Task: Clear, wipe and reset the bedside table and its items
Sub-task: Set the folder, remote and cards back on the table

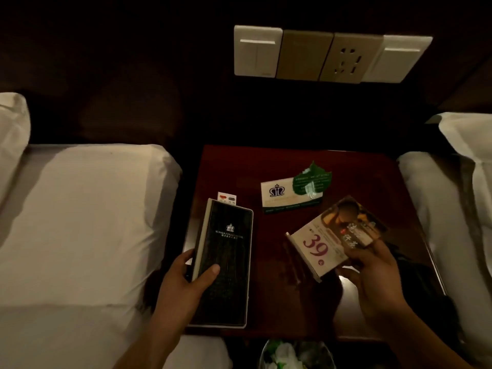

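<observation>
Left hand (183, 275) is gripping one long black textured folder (229, 249) over the glossy dark-wood bedside table's (292, 166) left edge, right hand (372, 272) is pinching one stiff rectangular printed card (338, 233) above it, one white tent card (285, 197) is sitting behind.

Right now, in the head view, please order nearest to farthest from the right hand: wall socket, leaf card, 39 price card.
1. 39 price card, held in the right hand.
2. leaf card, middle of the table.
3. wall socket, high at the back.
</observation>
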